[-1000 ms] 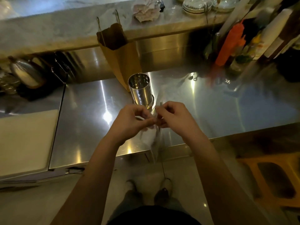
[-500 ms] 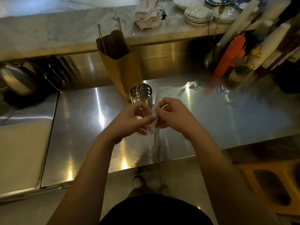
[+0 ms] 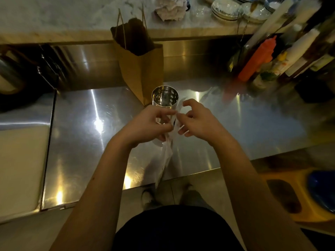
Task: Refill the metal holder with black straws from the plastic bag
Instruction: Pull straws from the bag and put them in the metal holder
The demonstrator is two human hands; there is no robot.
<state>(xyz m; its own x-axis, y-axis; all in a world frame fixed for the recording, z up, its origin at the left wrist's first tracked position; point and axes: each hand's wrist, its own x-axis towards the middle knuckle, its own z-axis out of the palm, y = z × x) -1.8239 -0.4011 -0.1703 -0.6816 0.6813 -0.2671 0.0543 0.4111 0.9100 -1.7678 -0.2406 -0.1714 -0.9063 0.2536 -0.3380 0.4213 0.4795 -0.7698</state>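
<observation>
A: The grip first. What has each hand got?

B: The left hand pinches the top of the plastic bag between thumb and fingers, closed on the film. The right hand is at the same bag mouth, its fingers curled and partly spread; film runs up between them, but I cannot tell whether they are really clamped on it.

A: And the bag itself?

B: It is clear and hangs straight down from the grip, over the near edge of the desk. A small dark patch shows in the film right between the two hands. Whether that is the black straws I cannot tell; no straw shows plainly.

A: Where is the metal holder?

B: The metal holder stands upright on the desk just beyond the grip, its open mouth facing up. Its lower part is hidden behind the left hand's fingers. The inside wall is shiny with rows of small holes, and nothing stands in it.

A: Anything else close by?

B: A brown paper bag stands open beyond the holder, a little to the left of the grip, seeming to touch the holder's far side. Far to the right of the grip there is an orange squeeze bottle among other bottles, well apart from the hands. Stacked plates sit on the raised stone ledge beyond them.
</observation>
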